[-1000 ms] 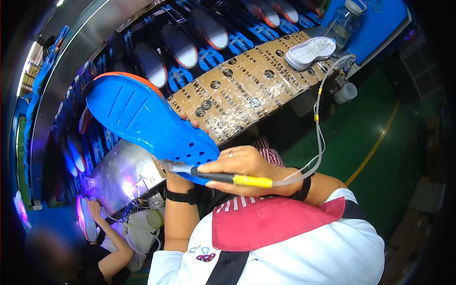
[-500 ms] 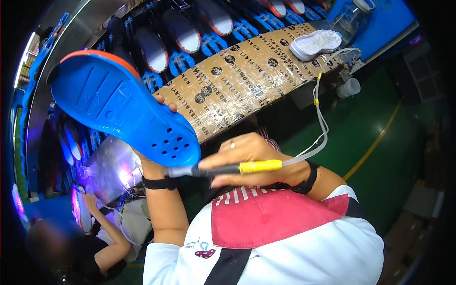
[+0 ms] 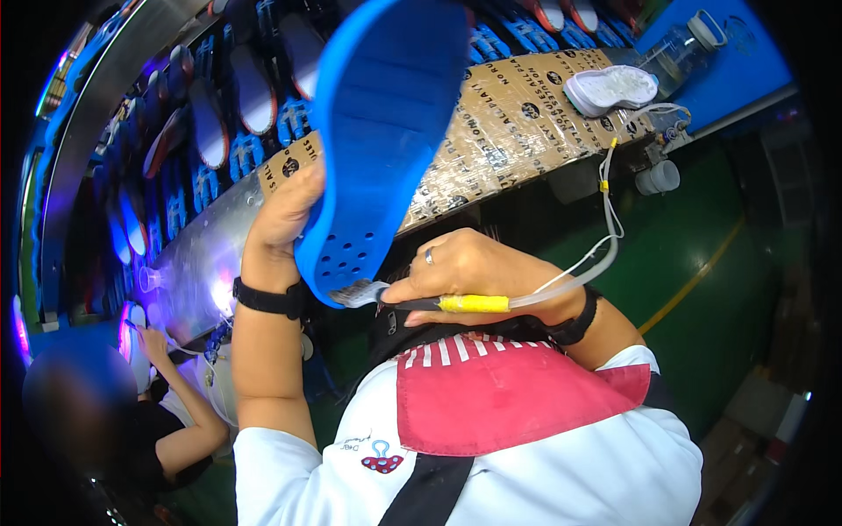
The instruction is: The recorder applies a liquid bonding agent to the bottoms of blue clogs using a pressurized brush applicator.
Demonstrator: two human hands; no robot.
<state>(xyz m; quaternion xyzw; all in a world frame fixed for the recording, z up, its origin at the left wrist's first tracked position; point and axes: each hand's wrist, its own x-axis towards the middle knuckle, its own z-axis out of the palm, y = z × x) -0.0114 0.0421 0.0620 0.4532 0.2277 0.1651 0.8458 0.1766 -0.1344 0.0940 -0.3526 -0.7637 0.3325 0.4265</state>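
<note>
My left hand [image 3: 279, 215] grips a large blue shoe sole [image 3: 386, 123] by its side and holds it up, tilted. The sole has shallow ridges in its wide part and a group of small holes at its narrow end. In my right hand [image 3: 474, 272] is a brush [image 3: 438, 304] with a dark handle and yellow tape, joined to a clear hose. The brush's bristles touch the sole's edge near the holes. Part of my left hand's fingers is hidden behind the sole.
A cardboard-covered bench [image 3: 500, 131] runs behind the sole. A white sole [image 3: 610, 89] and a clear jug [image 3: 684, 53] stand at its far right. Shoes on blue racks [image 3: 210, 114] line the back. A co-worker's hand [image 3: 156, 346] holds a shoe at left.
The blue sole has swung right and more upright, its ridged side still showing. My left hand now shows at its left side. The brush bristles have come onto the sole's narrow end.
</note>
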